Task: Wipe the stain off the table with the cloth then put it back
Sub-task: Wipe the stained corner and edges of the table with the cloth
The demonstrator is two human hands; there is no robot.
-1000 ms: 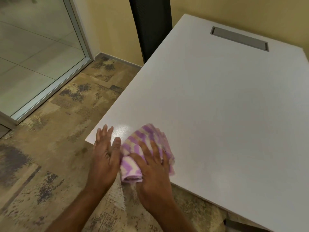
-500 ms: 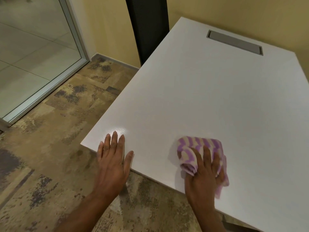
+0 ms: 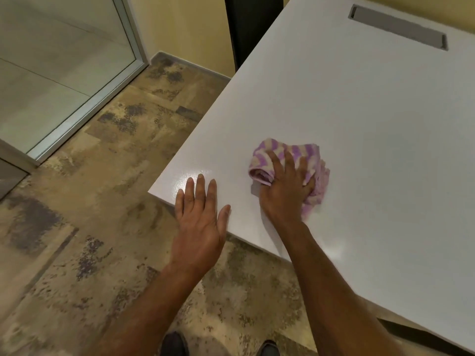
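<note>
I'm pressing the cloth (image 3: 311,155) onto the table (image 3: 372,124) mid-frame, right hand (image 3: 285,191) splayed flat; left hand (image 3: 199,219) is resting wide open.

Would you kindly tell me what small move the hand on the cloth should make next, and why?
Probably slide the cloth farther across the table: the right hand presses it down bunched, the left hand lies flat at the corner, and no stain is visible.
</note>
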